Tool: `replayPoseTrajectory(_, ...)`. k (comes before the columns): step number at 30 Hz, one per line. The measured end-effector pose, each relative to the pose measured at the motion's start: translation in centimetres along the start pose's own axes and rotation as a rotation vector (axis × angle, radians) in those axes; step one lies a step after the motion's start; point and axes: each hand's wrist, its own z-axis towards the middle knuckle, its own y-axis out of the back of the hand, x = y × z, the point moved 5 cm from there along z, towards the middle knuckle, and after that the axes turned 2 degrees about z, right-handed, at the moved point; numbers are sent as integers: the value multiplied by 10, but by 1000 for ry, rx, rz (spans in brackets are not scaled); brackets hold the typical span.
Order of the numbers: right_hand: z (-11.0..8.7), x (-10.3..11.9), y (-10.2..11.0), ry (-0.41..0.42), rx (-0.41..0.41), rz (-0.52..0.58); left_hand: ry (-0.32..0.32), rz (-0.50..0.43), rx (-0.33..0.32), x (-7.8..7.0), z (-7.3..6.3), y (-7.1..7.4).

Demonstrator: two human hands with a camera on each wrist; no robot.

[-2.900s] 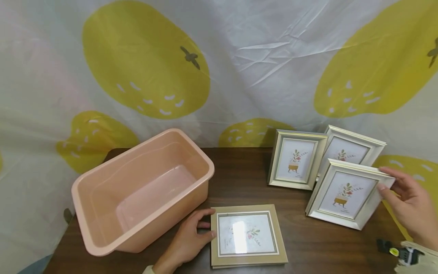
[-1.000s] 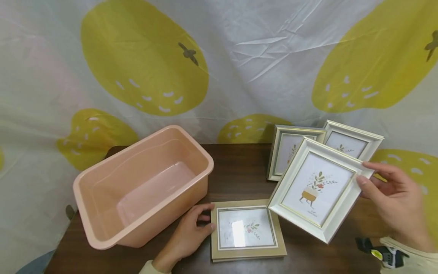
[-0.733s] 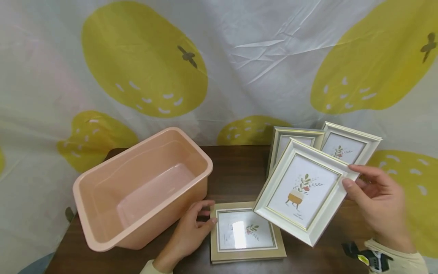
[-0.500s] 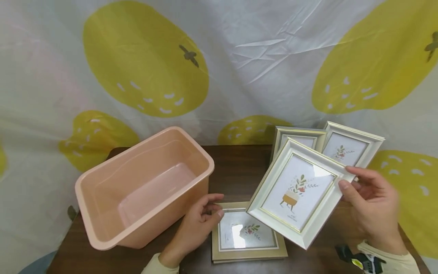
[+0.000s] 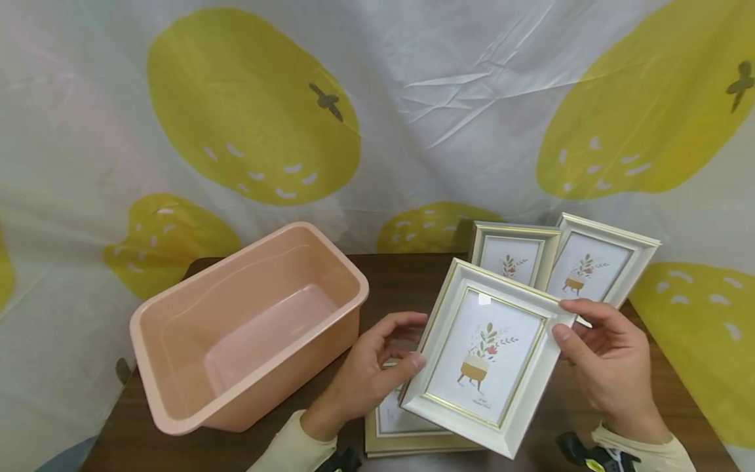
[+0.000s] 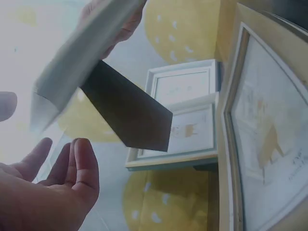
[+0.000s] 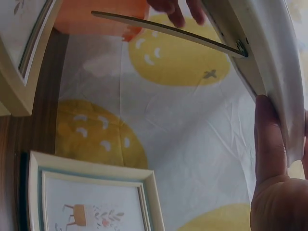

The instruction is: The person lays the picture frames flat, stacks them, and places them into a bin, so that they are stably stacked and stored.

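My right hand [image 5: 613, 367] pinches the right edge of a white picture frame [image 5: 486, 357], thumb in front and fingers behind. The frame is tilted in the air and shows a potted-plant print. Its stand leg [image 6: 130, 108] sticks out from the back in the left wrist view. At the frame's left edge is my left hand [image 5: 371, 373], fingers loosely bent and spread; a gap separates them from the frame in the left wrist view. Below lies a tan picture frame [image 5: 389, 447] flat on the table, partly hidden by the held frame and left hand.
Two more picture frames stand at the back right, a greenish-edged one [image 5: 550, 259] and a white one [image 5: 639, 252]. A pink plastic bin [image 5: 295, 367] sits on the left of the dark wooden table [image 5: 407, 295]. Behind hangs a lemon-print cloth [image 5: 436, 151].
My right hand has lifted the white picture frame from beside the standing ones and brought it left and nearer. My left hand has left the tan frame and moved up to the white frame's left edge.
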Motion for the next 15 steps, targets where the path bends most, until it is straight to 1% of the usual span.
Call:
replayPoseTrajectory(4, 0, -1, -7, 19, 29, 79, -26, -15, 79, -3, 1, -5)
replayPoseTrajectory(8, 1, 0, -11, 49, 57, 179, -57, -7, 186, -2, 1, -9)
replayPoseTrajectory(10, 2, 0, -13, 55, 65, 213, -81, -1, 219, 0, 2, -11)
replayPoseTrajectory(12, 3, -1, -14, 62, 65, 233, -102, 21, 229, 1, 2, -11)
replayPoseTrajectory(15, 4, -1, -13, 67, 49, 226, -81, 51, 210, 2, 1, -10)
